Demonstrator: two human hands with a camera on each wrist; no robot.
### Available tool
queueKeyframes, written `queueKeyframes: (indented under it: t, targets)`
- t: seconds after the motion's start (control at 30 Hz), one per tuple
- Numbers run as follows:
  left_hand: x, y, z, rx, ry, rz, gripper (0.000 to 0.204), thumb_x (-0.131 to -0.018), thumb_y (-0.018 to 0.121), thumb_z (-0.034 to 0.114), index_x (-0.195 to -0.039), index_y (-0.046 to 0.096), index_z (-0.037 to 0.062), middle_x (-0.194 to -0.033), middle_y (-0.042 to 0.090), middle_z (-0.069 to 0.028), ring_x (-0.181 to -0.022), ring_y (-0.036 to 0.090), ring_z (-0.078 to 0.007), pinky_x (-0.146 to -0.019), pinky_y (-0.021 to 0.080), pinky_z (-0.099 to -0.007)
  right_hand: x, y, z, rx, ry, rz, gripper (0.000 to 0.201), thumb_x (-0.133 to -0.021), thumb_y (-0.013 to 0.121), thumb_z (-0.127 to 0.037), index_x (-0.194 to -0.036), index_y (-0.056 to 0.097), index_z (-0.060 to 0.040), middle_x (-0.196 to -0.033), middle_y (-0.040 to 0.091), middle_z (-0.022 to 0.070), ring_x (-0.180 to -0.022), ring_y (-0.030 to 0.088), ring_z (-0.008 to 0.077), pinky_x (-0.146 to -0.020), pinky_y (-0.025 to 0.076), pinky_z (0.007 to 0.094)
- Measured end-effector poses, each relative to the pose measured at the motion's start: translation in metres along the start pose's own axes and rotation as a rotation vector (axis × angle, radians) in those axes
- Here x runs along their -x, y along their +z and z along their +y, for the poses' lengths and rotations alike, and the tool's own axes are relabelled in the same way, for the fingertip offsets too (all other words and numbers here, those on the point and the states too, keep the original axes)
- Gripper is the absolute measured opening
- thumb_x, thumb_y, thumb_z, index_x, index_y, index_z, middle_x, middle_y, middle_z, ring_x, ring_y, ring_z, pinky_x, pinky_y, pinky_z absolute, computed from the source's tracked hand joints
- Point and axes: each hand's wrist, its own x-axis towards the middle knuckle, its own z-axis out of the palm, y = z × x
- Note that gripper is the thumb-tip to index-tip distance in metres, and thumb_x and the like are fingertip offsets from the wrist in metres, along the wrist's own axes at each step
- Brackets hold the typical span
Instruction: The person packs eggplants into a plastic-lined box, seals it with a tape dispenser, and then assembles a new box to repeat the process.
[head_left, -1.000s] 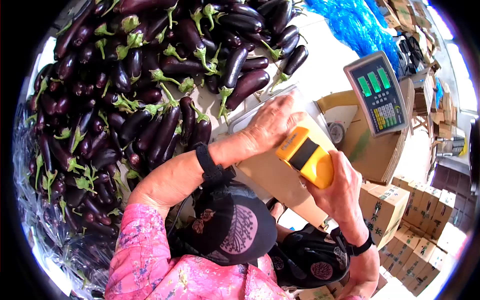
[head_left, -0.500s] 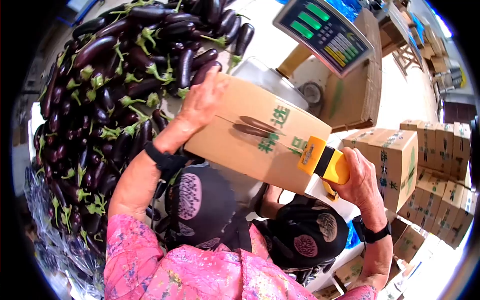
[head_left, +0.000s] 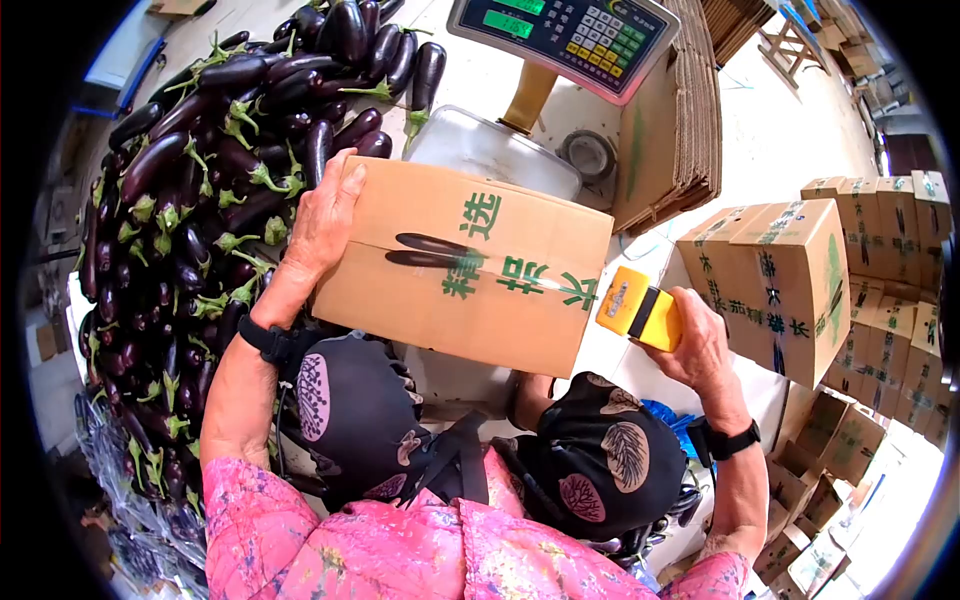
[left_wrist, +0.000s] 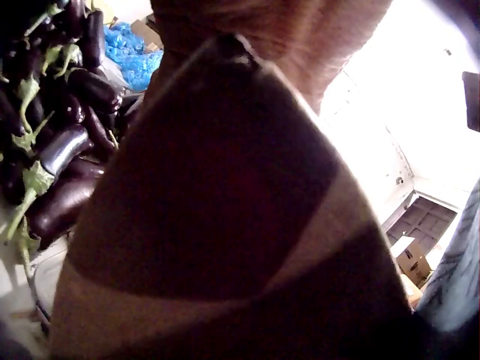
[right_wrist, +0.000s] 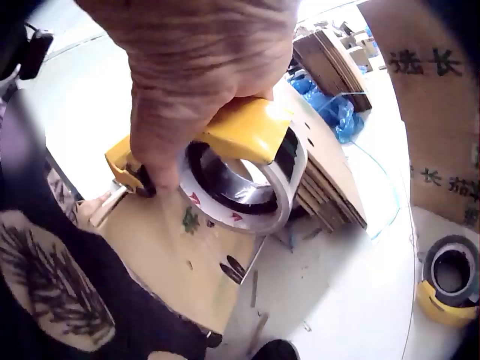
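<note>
A printed cardboard box (head_left: 400, 295) lies across in front of the person, its face showing green characters and a picture of dark eggplants. My left hand (head_left: 325, 215) grips its far left corner; in the left wrist view the palm (left_wrist: 262, 37) sits against that corner. My right hand (head_left: 697, 350) holds a yellow tape dispenser (head_left: 640, 308) just beyond the box's right edge. In the right wrist view, a roll of clear tape (right_wrist: 247, 191) sits in the dispenser, and a clear strip runs down toward the box.
Many eggplants (head_left: 205, 180) are heaped at the left. Behind the box stands a scale with a metal platform (head_left: 490, 150) and a display (head_left: 570, 40). Flattened cartons (head_left: 680, 120) stand beside it. Packed boxes (head_left: 770, 270) are stacked at right. Another tape dispenser (right_wrist: 450, 289) lies on the floor.
The dispenser has passed from over the box's printed face to beyond its right edge. My left hand has gone from near the scale to the box's left corner. The head view has shifted.
</note>
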Motion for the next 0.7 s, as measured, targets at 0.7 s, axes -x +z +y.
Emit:
queueKeyframes:
  t: [0.7]
  targets:
    - [-0.017, -0.009, -0.002, -0.073, 0.045, -0.148, 0.054, -0.107, 0.034, 0.041, -0.138, 0.049, 0.0005, -0.129, 0.061, -0.0184, -0.121, 0.058, -0.0298, -0.104, 0.042, -0.0346, 0.053, 0.18, 0.048, -0.362, 0.071, 0.239, 0.049, -0.072, 0.081, -0.018, -0.104, 0.048, -0.002, -0.089, 0.054, 0.0182, -0.081, 0.06, 0.0394, -0.072, 0.051, 0.0437]
